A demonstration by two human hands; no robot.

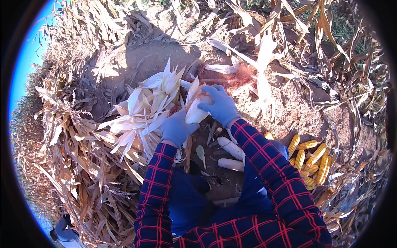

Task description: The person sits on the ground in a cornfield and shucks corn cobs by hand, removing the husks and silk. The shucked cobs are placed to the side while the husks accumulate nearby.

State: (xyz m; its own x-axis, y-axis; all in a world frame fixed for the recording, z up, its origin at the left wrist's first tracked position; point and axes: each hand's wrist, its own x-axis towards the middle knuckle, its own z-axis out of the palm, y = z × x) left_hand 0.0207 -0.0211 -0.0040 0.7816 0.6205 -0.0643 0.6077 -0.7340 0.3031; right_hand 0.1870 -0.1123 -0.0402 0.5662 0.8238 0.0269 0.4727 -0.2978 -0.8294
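Both of my hands wear grey-blue gloves. Between them is a corn ear (196, 112) wrapped in pale husk, with reddish-brown silk at its upper end. My left hand (177, 127) grips its lower left side, thumb pointing right. Around the upper right end curl the fingers of my right hand (219, 104). To the left of the ear spreads a heap of loose, pale corn husks (145, 108). Reddish corn silk (240, 79) lies on the soil just beyond my right hand.
Between my legs lie husk-covered ears (231, 165). Several bare yellow corn cobs (310, 161) are piled at my right. Dry corn stalks (93, 173) are heaped along my left, with more dry leaves (310, 28) at the far right. Another person's sleeve (65, 231) shows at lower left.
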